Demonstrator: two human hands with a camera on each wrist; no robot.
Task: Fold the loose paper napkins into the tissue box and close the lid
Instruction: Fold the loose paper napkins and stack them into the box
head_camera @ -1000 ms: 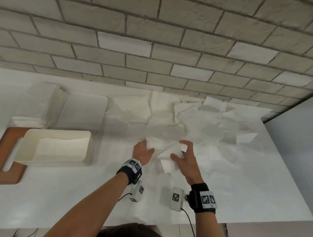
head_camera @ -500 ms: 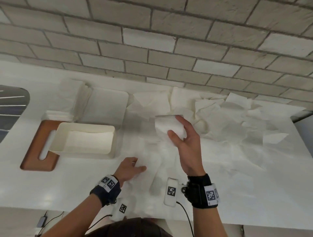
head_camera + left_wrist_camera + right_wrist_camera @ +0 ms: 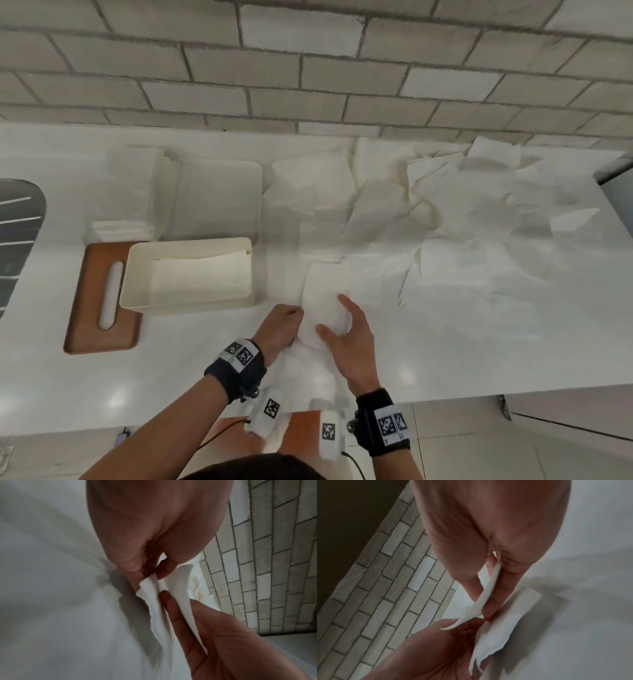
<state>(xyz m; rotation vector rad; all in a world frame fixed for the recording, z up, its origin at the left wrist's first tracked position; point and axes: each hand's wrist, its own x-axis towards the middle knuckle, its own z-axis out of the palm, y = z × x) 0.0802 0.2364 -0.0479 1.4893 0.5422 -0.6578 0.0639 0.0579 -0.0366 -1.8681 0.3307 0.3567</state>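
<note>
Both hands hold one white paper napkin (image 3: pixel 323 301) just above the counter, near its front edge. My left hand (image 3: pixel 282 323) pinches the napkin's left edge, seen in the left wrist view as a folded napkin (image 3: pixel 154 601) between thumb and fingers. My right hand (image 3: pixel 346 325) grips its right side between thumb and fingers; the right wrist view shows that napkin (image 3: pixel 486 601) pinched. The cream tissue box (image 3: pixel 137 270) stands open to the left with folded napkins (image 3: pixel 202 277) inside. Its wooden lid (image 3: pixel 89 305) with a slot lies flat beside the box.
Several loose napkins (image 3: pixel 445 219) cover the white counter (image 3: pixel 479 342) from middle to right, up to the brick wall (image 3: pixel 308 68). A neat napkin stack (image 3: pixel 130 192) and a white tray (image 3: pixel 219 198) sit behind the box. A dark sink (image 3: pixel 17 233) lies far left.
My right hand lifted a napkin from the pile, then brought it down and towards me. My left hand came across and took hold of its left edge. The view tilted down.
</note>
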